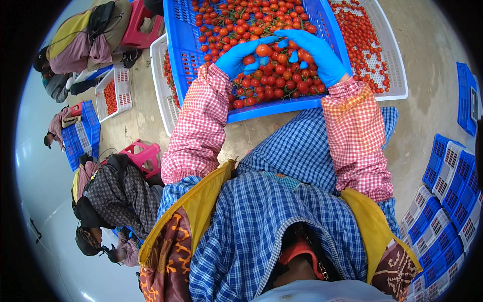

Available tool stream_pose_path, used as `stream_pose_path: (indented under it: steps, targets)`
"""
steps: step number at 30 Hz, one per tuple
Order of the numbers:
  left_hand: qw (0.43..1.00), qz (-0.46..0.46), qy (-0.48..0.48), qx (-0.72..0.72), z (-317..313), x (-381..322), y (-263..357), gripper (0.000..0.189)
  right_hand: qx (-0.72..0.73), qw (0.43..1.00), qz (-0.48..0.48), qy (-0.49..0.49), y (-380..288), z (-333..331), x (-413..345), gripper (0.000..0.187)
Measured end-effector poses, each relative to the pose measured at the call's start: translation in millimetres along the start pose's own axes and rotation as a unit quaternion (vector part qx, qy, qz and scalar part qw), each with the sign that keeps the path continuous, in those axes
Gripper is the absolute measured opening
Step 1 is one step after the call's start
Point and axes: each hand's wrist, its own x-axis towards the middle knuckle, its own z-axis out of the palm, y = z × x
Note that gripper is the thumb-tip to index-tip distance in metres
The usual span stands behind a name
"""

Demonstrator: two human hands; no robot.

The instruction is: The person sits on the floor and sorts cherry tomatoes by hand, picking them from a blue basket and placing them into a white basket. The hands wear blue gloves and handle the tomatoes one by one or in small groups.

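Note:
My left hand (243, 56), in a blue glove, curls around a few cherry tomatoes (263, 50) above a heap of them. Facing it, my right hand (320, 54) wears the same kind of glove. Its fingertips show between tomatoes (306, 57) that lie in its curved grasp, and its other fingers are partly hidden. The two thumbs nearly meet. Beneath both hands is a blue plastic crate (271, 112) with slotted walls, holding many red cherry tomatoes, some with green stems (292, 90).
The blue crate rests over white plastic crates holding tomatoes, one at right (396, 75) and one at left (160, 83). Leftward are co-workers (117, 196), pink stools (145, 154) and another white crate (126, 94). Stacked blue and white crates (441, 219) stand at lower right.

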Motion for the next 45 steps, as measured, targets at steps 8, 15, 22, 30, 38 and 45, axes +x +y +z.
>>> stream_pose_path:
  steps: [8,15,22,30,38,45]
  targets:
    - [0.988,0.069,0.110,0.084,0,20,-5,0.048,0.010,0.999,0.036,-0.018,2,9,0,0.041]
    - [0.708,0.003,0.120,0.696,-21,28,-56,0.039,0.331,0.943,0.019,0.031,5,-14,2,0.031]
    - [0.980,-0.087,0.117,0.136,-25,20,-34,0.044,0.165,0.986,0.019,0.019,1,-11,-4,0.041]
    - [0.993,-0.047,0.091,0.063,14,14,-5,0.052,-0.214,0.976,-0.012,0.030,16,7,5,0.049]
    - [0.963,0.029,0.122,0.239,-4,6,-22,0.027,-0.020,0.996,-0.072,0.046,-4,-25,-9,0.040]
    - [0.723,-0.038,0.056,0.687,-37,-25,-72,0.028,0.399,0.895,-0.188,0.072,40,-179,-9,0.042]
